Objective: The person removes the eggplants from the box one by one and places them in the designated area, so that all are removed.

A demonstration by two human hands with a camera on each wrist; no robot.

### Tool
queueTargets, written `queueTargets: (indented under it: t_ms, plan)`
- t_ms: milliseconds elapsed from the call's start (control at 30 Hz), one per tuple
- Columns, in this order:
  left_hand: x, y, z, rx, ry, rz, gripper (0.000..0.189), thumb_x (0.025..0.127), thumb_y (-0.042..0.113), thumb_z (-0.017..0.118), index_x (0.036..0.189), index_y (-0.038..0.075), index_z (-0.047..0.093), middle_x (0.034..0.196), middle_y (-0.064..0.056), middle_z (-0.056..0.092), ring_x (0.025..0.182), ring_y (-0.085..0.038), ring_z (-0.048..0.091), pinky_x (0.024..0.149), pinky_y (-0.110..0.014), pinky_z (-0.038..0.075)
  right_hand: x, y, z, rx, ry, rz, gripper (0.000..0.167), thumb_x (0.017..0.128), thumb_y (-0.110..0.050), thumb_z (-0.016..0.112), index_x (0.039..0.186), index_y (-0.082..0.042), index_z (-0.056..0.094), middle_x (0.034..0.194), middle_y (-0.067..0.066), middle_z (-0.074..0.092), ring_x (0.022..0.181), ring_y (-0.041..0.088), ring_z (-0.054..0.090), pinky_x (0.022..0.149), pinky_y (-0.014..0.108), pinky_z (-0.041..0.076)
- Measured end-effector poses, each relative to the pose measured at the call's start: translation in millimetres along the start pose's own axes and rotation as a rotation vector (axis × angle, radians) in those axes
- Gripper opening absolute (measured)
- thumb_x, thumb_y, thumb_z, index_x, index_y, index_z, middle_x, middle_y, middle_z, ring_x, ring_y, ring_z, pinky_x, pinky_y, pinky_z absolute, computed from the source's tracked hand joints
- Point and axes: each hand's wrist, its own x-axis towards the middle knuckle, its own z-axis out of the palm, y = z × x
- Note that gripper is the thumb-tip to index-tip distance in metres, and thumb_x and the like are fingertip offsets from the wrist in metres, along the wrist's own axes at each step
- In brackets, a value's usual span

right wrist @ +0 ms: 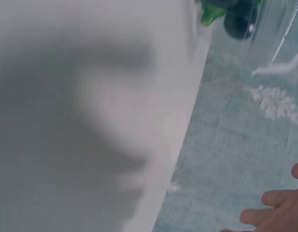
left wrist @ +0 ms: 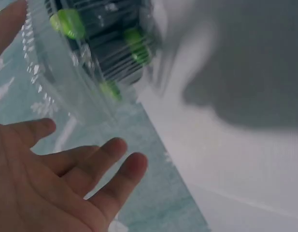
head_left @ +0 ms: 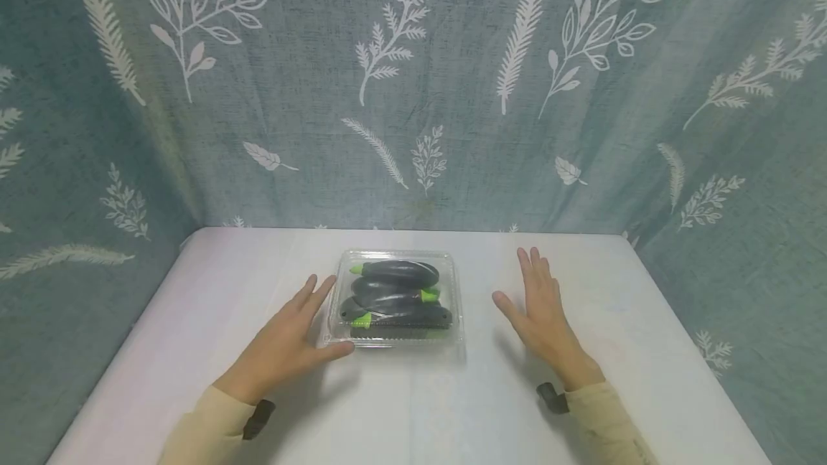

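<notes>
A clear plastic clamshell box [head_left: 457,307] with several dark eggplants [head_left: 395,296] inside stands on the white table. Bright green stem ends show through its lid. My left hand [head_left: 291,339] is at the box's left side with fingers spread, thumb by the front left corner and fingertips near the left edge. In the left wrist view, the fingers [left wrist: 132,166] of that hand are parted and hold nothing. My right hand [head_left: 543,314] is to the right of the box, apart from it, fingers straight and thumb out, holding nothing. In the right wrist view only some of its fingertips [right wrist: 274,198] show.
The white table [head_left: 413,407] reaches back to a blue-green curtain [head_left: 413,163] with white leaf prints, which also hangs along both sides. Each wrist wears a dark strap, and both sleeves are beige. Shadows of the hands fall on the tabletop.
</notes>
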Motion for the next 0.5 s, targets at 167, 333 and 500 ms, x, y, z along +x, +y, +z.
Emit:
queueTargets:
  t_ms: [167,333,500]
  plan:
    - [-0.9,1.6,5.5,-0.025,-0.023,0.020,0.103,0.080,0.068,0.075,0.161,0.023,0.031,0.158,-0.033,0.028,0.134,-0.057,0.042,0.102,-0.069,0.041,-3.7,-19,5,0.046,-0.077,-0.038,0.091,0.099,-0.052,0.059,0.165,-0.021,0.004,0.170,0.008,-0.002,0.155,0.036,-0.001,0.120,0.065,0.010]
    - [0.9,3.6,8.2,-0.027,-0.010,0.049,0.097,0.080,0.054,0.081,0.159,0.018,0.037,0.154,-0.032,0.037,0.134,-0.052,0.045,0.104,-0.066,0.042,-7.8,-38,13,0.095,-0.187,-0.096,0.099,0.094,-0.059,0.064,0.165,-0.023,0.005,0.170,0.004,0.002,0.155,0.029,0.006,0.122,0.056,0.014]
    - [3.7,6.9,9.5,-0.027,0.000,0.051,0.095,0.081,0.045,0.085,0.157,0.012,0.038,0.151,-0.030,0.042,0.132,-0.049,0.049,0.104,-0.063,0.043,-10.1,-50,24,0.084,-0.240,-0.120,0.108,0.086,-0.065,0.070,0.165,-0.022,0.011,0.169,0.004,0.011,0.154,0.026,0.015,0.122,0.051,0.020]
